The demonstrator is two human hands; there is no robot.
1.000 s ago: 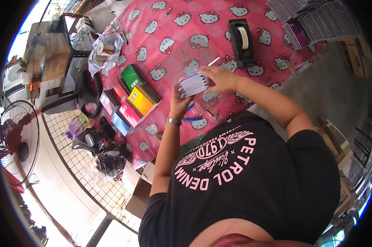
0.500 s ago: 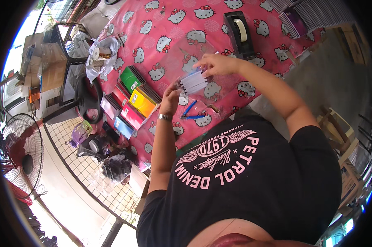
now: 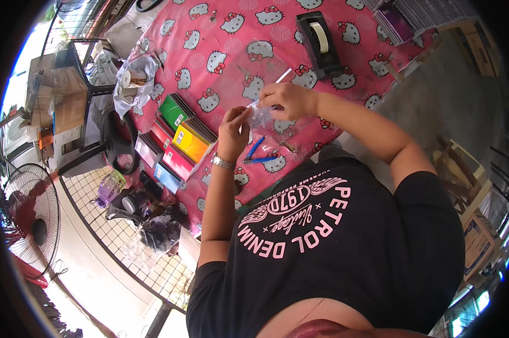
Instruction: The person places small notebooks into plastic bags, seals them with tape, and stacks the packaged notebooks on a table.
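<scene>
Over the pink cartoon-print tablecloth, both my hands meet around a small spiral-bound notebook with whitish pages and what looks like clear plastic on it. My left hand, wearing a metal watch, pinches its left edge. Fingers bent, my right hand grips its upper right side and hides much of it. A clear plastic sheet lies flat just beyond. Past my right fingers, a thin white strip sticks out; I cannot tell what it belongs to. Blue-handled pliers rest spread on the cloth nearer me.
Several coloured spiral notebooks stand in rows at left. A black tape dispenser sits beyond my right hand. Stacked notebooks occupy the far right corner. A white plastic bag with rolls hangs at the left edge; a fan stands farther left.
My hands have come closer together, and my right hand has shifted left over the notebook, covering its pages and binding. More of the white strip shows. The view has shifted slightly.
</scene>
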